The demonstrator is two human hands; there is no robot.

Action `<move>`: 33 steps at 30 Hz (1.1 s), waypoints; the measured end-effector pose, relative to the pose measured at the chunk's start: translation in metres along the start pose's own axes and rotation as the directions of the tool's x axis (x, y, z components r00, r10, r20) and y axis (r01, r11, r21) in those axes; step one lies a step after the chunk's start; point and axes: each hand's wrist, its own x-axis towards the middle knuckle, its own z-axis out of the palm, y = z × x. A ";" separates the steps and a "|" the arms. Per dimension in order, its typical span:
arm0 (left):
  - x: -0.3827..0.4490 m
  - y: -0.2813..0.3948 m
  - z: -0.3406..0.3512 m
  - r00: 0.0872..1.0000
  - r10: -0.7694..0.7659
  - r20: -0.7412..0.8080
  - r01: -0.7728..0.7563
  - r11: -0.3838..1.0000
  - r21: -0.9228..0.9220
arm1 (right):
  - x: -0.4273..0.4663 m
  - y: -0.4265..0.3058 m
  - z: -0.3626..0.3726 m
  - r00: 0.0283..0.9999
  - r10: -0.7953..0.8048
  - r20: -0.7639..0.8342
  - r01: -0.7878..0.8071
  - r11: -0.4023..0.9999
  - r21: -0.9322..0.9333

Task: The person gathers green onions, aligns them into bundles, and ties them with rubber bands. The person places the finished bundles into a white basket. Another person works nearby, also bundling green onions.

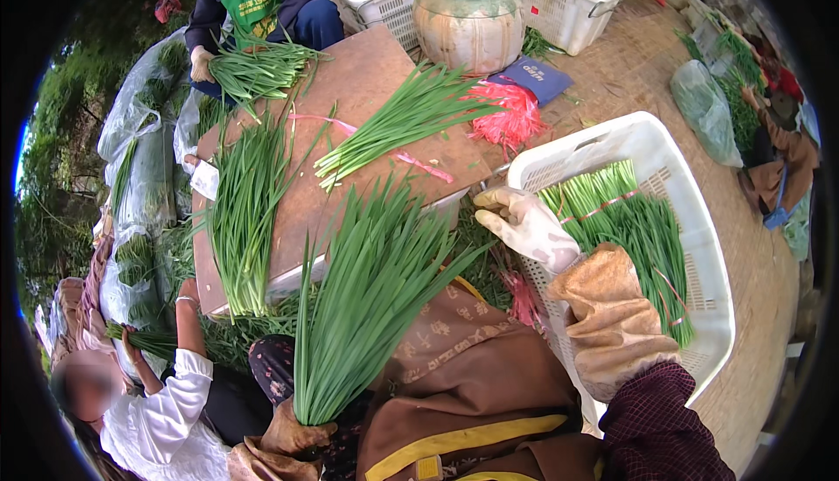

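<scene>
A loose bunch of garlic chives (367, 297) rises over my lap, its leaf tips fanned towards the table. My left arm, in a brown sleeve cover (295, 432), meets its lower end; the leaves hide that hand, which appears to grip the bunch. My right hand (527, 222), in a stained whitish glove, hangs by the near wall of a white plastic crate (704, 271). Its fingers are bent and apart with nothing visible between them. Chive bundles tied with pink strips (629, 232) lie in the crate. Two more loose piles, one leftward (246, 219) and one central (400, 124), rest on the brown board table (301, 219).
A co-worker in a green apron (252, 2) handles chives (262, 71) across the table. Another person in white (157, 409) sits at left holding greens. Pink ties (505, 114), a blue pouch (534, 80) and a large ceramic pot (468, 22) stand beyond.
</scene>
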 end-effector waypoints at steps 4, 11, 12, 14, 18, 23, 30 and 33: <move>-0.004 0.005 0.003 0.925 -0.380 -0.002 0.360 0.879 -0.312 | 0.016 -0.023 -0.005 0.949 -0.314 0.003 0.301 0.908 -0.290; 0.001 0.017 0.006 0.940 -0.340 -0.027 0.318 0.902 -0.294 | 0.032 -0.010 0.014 0.896 -0.443 0.032 0.440 0.875 -0.200; 0.002 0.016 0.006 0.941 -0.339 -0.025 0.317 0.903 -0.289 | 0.029 -0.014 0.013 0.950 -0.311 0.041 0.313 0.937 -0.154; 0.000 0.015 0.007 0.927 -0.375 -0.025 0.348 0.882 -0.318 | 0.023 -0.008 0.019 0.984 -0.177 -0.001 0.176 0.980 -0.091; 0.001 0.015 0.005 0.914 -0.404 -0.018 0.373 0.859 -0.350 | 0.012 0.030 0.004 0.992 -0.079 -0.101 0.122 0.830 0.545; 0.002 0.016 0.006 0.906 -0.421 -0.025 0.385 0.850 -0.359 | 0.007 -0.030 -0.015 0.972 -0.235 0.006 0.233 0.961 -0.151; 0.002 0.015 0.003 0.912 -0.409 -0.015 0.378 0.856 -0.352 | 0.023 -0.034 0.002 0.883 -0.465 0.062 0.459 0.833 -0.309; 0.000 0.014 0.005 0.912 -0.410 -0.021 0.376 0.854 -0.360 | 0.025 -0.034 0.006 0.864 -0.501 0.047 0.496 0.834 -0.242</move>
